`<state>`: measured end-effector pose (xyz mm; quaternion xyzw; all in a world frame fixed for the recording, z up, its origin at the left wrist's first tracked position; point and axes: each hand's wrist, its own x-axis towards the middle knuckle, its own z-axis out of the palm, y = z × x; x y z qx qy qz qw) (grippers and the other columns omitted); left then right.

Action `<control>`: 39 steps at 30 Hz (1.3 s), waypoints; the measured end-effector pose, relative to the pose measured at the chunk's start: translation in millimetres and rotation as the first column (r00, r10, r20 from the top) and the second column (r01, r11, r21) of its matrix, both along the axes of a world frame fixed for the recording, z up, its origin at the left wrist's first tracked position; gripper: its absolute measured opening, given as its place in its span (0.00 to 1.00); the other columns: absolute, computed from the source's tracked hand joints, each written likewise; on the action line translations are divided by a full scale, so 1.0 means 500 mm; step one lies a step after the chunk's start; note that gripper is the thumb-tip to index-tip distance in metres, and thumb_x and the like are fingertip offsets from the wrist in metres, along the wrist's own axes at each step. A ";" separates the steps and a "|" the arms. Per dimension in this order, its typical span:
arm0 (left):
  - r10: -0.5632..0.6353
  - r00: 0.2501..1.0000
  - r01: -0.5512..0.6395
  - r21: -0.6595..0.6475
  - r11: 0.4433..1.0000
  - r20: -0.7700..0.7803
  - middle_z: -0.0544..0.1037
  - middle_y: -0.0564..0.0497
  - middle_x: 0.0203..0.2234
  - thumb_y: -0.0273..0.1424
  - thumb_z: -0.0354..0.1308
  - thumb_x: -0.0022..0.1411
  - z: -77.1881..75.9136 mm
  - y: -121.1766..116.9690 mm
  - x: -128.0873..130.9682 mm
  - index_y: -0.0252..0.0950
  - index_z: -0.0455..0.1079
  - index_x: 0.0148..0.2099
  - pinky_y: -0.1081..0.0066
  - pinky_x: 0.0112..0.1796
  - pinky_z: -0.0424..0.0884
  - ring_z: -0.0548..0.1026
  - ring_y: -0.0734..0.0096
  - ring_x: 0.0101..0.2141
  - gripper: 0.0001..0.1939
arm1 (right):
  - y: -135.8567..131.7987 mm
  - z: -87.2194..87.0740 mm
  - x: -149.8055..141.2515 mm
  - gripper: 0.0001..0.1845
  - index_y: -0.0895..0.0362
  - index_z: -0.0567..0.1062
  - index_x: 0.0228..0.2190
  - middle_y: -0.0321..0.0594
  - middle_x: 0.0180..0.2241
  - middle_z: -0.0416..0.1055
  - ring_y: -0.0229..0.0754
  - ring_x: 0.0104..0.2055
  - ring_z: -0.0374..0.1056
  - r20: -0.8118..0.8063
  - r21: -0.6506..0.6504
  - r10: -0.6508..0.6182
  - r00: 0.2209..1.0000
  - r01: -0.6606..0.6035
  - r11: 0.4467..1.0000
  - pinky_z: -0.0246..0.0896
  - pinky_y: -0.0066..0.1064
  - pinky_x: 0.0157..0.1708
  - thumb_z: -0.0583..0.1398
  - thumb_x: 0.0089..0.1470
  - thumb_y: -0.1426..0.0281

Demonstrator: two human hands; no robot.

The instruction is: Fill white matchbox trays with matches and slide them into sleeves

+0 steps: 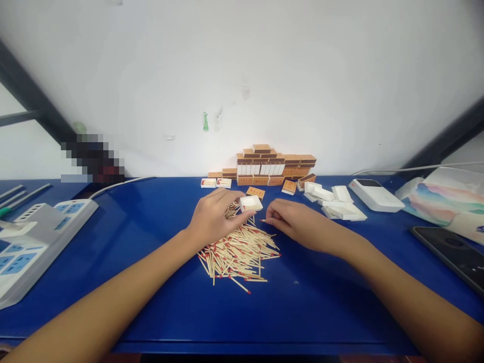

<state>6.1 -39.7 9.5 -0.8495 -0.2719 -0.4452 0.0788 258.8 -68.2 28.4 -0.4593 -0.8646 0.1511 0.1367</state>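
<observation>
My left hand (216,217) grips a white matchbox tray (251,203) between thumb and fingers, tilted above the match pile, with a few matches lying in it. Just right of the tray, my right hand (284,218) pinches a match (263,220) whose red head pokes out from the fingertips. Below both hands a large heap of red-headed matches (238,252) spreads over the blue table (159,297). An orange matchbox sleeve (256,192) lies behind the tray, partly hidden by it.
Stacked matchboxes (260,179) stand against the wall. Two filled trays (208,183) sit left of them; loose white trays (342,209) lie to the right. A white device (375,195), a phone (446,247) and a tissue pack (434,196) are farther right. A power strip (71,222) lies left.
</observation>
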 end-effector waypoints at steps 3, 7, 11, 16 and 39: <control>-0.001 1.000 0.001 0.000 1.000 0.001 0.84 0.46 0.37 0.43 0.64 0.68 0.002 -0.002 0.001 0.35 0.75 0.49 0.64 0.37 0.78 0.81 0.63 0.37 0.17 | 0.002 0.000 0.003 0.08 0.54 0.69 0.37 0.44 0.41 0.73 0.44 0.38 0.69 -0.051 0.040 -0.018 0.999 0.020 0.999 0.62 0.37 0.38 0.52 0.69 0.66; -0.009 1.000 0.009 0.010 1.000 -0.001 0.84 0.45 0.38 0.43 0.65 0.68 0.003 -0.003 0.000 0.34 0.75 0.49 0.63 0.39 0.78 0.81 0.63 0.38 0.17 | 0.005 -0.002 0.005 0.07 0.53 0.69 0.38 0.44 0.43 0.72 0.44 0.40 0.69 -0.084 0.075 -0.008 0.996 0.015 0.997 0.63 0.38 0.40 0.53 0.68 0.67; -0.009 1.000 0.009 0.005 1.000 -0.006 0.84 0.45 0.38 0.43 0.64 0.68 0.003 -0.002 0.001 0.34 0.75 0.49 0.63 0.38 0.78 0.81 0.62 0.37 0.17 | 0.007 -0.007 0.001 0.08 0.54 0.70 0.38 0.43 0.42 0.71 0.45 0.41 0.69 -0.092 0.093 0.022 0.996 -0.014 0.996 0.63 0.38 0.42 0.53 0.68 0.67; -0.004 1.000 0.004 0.013 1.000 -0.015 0.84 0.44 0.38 0.43 0.64 0.68 0.001 -0.001 0.000 0.34 0.74 0.49 0.63 0.38 0.78 0.81 0.62 0.37 0.17 | 0.007 -0.016 -0.011 0.08 0.54 0.72 0.41 0.44 0.44 0.70 0.44 0.41 0.69 -0.058 0.079 0.015 0.998 -0.010 0.997 0.63 0.38 0.42 0.59 0.66 0.63; -0.030 0.999 0.030 -0.007 1.000 -0.027 0.83 0.45 0.35 0.43 0.62 0.69 0.006 -0.005 0.001 0.35 0.75 0.49 0.64 0.36 0.77 0.81 0.63 0.35 0.16 | 0.003 -0.014 -0.013 0.07 0.54 0.71 0.34 0.41 0.36 0.71 0.42 0.36 0.66 -0.018 0.023 0.035 0.999 -0.034 0.999 0.58 0.34 0.36 0.58 0.65 0.67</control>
